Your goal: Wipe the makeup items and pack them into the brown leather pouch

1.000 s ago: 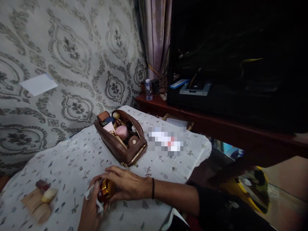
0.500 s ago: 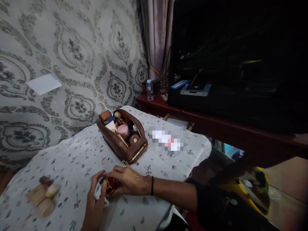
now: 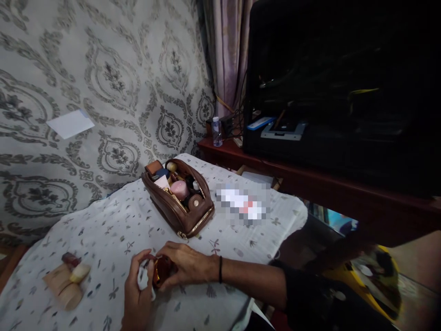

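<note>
In front of me, near the lower middle of the table, my right hand [image 3: 189, 264] is closed around a small amber, shiny container [image 3: 161, 272]; its exact kind is hard to make out. My left hand [image 3: 137, 294] is closed on a crumpled white tissue [image 3: 144, 278] pressed against the container's left side. Just beyond both hands stands a brown makeup bag [image 3: 168, 211], unzipped and packed with cosmetics, among them a round pink item [image 3: 179, 189]. Left of my hands lie a beige squeeze tube [image 3: 62, 285], a dark red small tube [image 3: 70, 259] and a small yellowish bottle [image 3: 80, 273].
A white patterned cloth [image 3: 120, 220] covers the table. Right of the bag lies a blurred-out item [image 3: 243, 202]. A clear bottle [image 3: 217, 132] stands on the dark red shelf [image 3: 227, 153] beside a large black screen [image 3: 337, 92]. Patterned wallpaper [image 3: 120, 87] rises at the left.
The whole view has shifted slightly. The amber container is turned a little between my hands, and the tissue shows more against it.
</note>
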{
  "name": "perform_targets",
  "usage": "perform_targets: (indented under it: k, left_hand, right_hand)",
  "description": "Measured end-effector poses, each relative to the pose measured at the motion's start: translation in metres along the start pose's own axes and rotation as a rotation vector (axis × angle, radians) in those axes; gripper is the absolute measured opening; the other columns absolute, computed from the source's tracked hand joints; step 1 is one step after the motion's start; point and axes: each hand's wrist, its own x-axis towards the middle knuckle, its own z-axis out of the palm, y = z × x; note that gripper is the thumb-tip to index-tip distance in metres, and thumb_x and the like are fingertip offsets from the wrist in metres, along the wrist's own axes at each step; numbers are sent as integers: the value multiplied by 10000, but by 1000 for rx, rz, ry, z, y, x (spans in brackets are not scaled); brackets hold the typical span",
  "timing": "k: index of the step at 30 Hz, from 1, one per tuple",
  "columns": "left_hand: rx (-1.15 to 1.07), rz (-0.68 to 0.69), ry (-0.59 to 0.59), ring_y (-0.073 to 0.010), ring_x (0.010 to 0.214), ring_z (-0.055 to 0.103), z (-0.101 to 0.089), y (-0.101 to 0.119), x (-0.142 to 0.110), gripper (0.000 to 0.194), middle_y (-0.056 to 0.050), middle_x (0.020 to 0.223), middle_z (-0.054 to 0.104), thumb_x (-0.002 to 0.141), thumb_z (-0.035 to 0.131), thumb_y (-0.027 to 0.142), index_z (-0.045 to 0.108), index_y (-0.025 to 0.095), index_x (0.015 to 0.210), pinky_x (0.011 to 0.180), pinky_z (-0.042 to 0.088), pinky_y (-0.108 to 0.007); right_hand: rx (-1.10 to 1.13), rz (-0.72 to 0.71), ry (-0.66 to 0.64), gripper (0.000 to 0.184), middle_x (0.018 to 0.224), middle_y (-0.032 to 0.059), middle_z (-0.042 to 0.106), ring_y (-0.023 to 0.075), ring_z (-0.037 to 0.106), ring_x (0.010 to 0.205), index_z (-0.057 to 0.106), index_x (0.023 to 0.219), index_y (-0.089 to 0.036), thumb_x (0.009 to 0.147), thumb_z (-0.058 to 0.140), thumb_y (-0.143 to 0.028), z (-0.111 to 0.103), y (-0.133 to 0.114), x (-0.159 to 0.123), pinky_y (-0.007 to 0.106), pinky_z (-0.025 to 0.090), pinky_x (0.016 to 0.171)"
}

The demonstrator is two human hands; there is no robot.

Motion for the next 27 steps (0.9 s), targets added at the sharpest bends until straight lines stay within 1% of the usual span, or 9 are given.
perform_targets:
  k: [2,4,9,11,14,16,18,22,27]
  left_hand:
    - [8,22,-23,-267,1048,649,0,1,-2,434,-71,1067,687,868,594,580,622,211,1096,923,519,-341]
    - [11,24,-36,-269,1024,653,-1,3,-2,426,-72,1045,685,874,593,563,618,211,1111,909,524,-350]
    - [8,-11,-64,-291,1057,649,1,10,2,437,-97,1073,708,877,565,585,650,197,1058,947,507,-387]
    - [-6,-19,-88,-290,1063,652,1,14,3,435,-100,1076,716,892,541,584,658,194,1044,944,507,-386]
    - [-33,5,-144,-273,1045,658,1,20,3,397,-98,1059,719,928,505,542,659,187,1015,939,503,-371]
    - [-61,24,-140,-258,1045,649,1,22,3,365,-96,1054,711,946,489,506,646,183,1014,950,490,-361]
    - [-87,34,-114,-243,1041,640,0,22,3,331,-90,1054,698,957,484,476,623,185,1028,946,484,-346]
    - [-98,53,-79,-222,975,635,0,20,0,268,-69,1002,678,960,491,429,582,191,1044,895,486,-327]
    - [-113,71,-94,-209,899,626,-2,22,-2,265,-56,947,670,951,496,428,588,195,1035,835,497,-316]
  right_hand:
    - [-4,4,-22,497,996,60,651,191,631,913,635,1098,-134,753,835,-430,2,1,1,284,528,825]
    - [-9,-4,-23,450,987,58,657,187,631,912,646,1073,-136,766,829,-409,2,1,0,274,521,810]
    - [-20,-69,-31,470,1068,76,645,189,626,960,609,1203,-154,809,800,-326,-2,0,-5,284,518,843]
    - [-28,-118,-24,491,1132,90,632,202,612,1041,576,1263,-167,827,780,-260,-4,0,-7,308,515,905]
    - [-12,-179,18,445,1240,108,603,219,559,1184,568,1276,-188,860,722,-167,-3,0,-8,347,490,1009]
    - [18,-197,38,449,1284,111,582,224,534,1227,554,1299,-204,876,689,-141,-1,1,-7,370,479,1039]
    - [53,-172,41,517,1297,110,567,226,538,1222,510,1349,-216,870,684,-125,1,2,-6,383,483,1034]
    - [46,-57,7,560,1207,105,598,244,588,1106,511,1330,-198,830,762,-209,2,0,-4,403,518,955]
    - [-24,-64,-7,546,1189,133,643,285,598,1107,547,1296,-173,836,775,-357,1,-2,-5,453,503,965]
